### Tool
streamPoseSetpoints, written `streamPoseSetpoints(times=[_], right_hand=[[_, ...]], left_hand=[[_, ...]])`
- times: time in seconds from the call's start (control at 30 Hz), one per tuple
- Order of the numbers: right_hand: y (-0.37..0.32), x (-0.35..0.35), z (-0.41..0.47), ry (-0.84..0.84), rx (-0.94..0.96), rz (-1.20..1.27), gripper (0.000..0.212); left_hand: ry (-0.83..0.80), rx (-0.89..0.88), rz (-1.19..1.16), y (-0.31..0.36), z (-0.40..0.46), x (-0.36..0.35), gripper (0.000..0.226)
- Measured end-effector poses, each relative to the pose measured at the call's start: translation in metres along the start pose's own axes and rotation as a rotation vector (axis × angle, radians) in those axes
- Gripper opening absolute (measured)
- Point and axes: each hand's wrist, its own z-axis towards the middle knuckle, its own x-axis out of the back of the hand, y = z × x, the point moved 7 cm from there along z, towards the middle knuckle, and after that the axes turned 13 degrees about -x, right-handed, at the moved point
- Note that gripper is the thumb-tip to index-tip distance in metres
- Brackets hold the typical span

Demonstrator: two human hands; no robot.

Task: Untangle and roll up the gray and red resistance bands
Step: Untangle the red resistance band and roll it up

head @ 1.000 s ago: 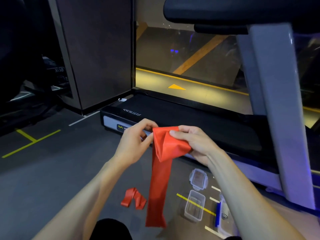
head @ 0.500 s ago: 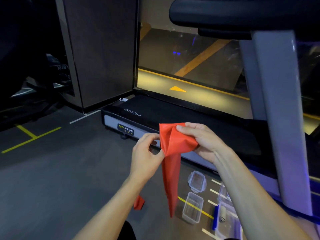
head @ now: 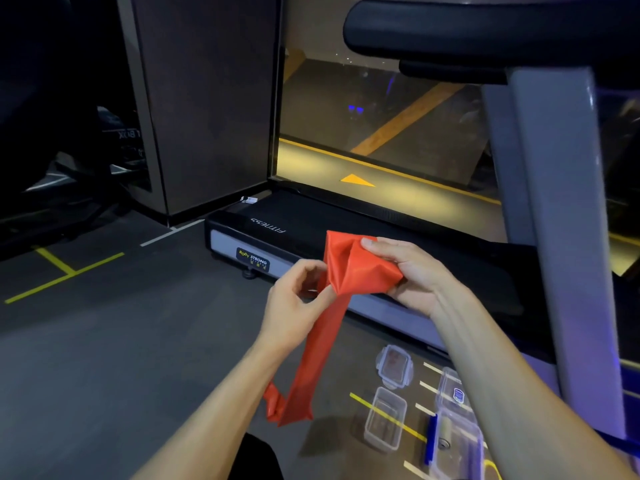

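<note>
both hands work the red resistance band [head: 349, 271] at chest height, above the gray floor [head: 104, 341] and in front of a treadmill [head: 311, 216]. right hand [head: 412, 275] has its grip closed on the bunched upper end of the band: fingers curl over the top of the folds, thumb under, the fabric wadded into a creased pouch against the palm. left hand [head: 294, 303] pinches the band's edge just below that bunch, thumb & forefinger tips together on the fabric, other fingers loosely curled. from there the band hangs down as a narrow twisted strip between the forearms, w/ its lower end folded and crumpled near the left forearm; can't tell if that end touches the floor. no gray band visible.

on the floor to the right, near the treadmill's side rail: a clear plastic lid [head: 394, 366] w/ clip tabs, a clear empty container [head: 385, 419] just below it, lying across a yellow floor line [head: 388, 415], and more clear containers [head: 457, 431] w/ a blue edge beside the right forearm. treadmill's gray upright post [head: 568, 237] rises at right, black handrail [head: 467, 29] across the top.
</note>
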Motion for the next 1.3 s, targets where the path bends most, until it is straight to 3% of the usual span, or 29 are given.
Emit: streamPoseSetpoints(times=[0.1, 0.37, 0.6, 1.13, 1.3], right_hand=[[0.000, -0.008, 0.000, -0.028, -0.008, -0.008, 0.020], [-0.007, -0.014, -0.009, -0.078, -0.014, 0.082, 0.011], [-0.015, -0.013, -0.023, -0.100, -0.007, 0.181, 0.009], [-0.041, -0.003, -0.036, -0.101, 0.071, 0.210, 0.011], [-0.037, 0.004, -0.037, -0.068, 0.063, 0.262, 0.025]], left_hand=[[0.024, -0.010, -0.043, 0.005, 0.009, 0.000, 0.026], [0.108, 0.041, -0.089, 0.002, 0.008, 0.005, 0.005], [0.103, 0.037, -0.156, 0.003, -0.008, -0.008, 0.023], [-0.130, -0.205, 0.342, -0.006, -0.010, -0.009, 0.005], [-0.144, -0.251, 0.395, -0.005, -0.008, -0.001, 0.007]])
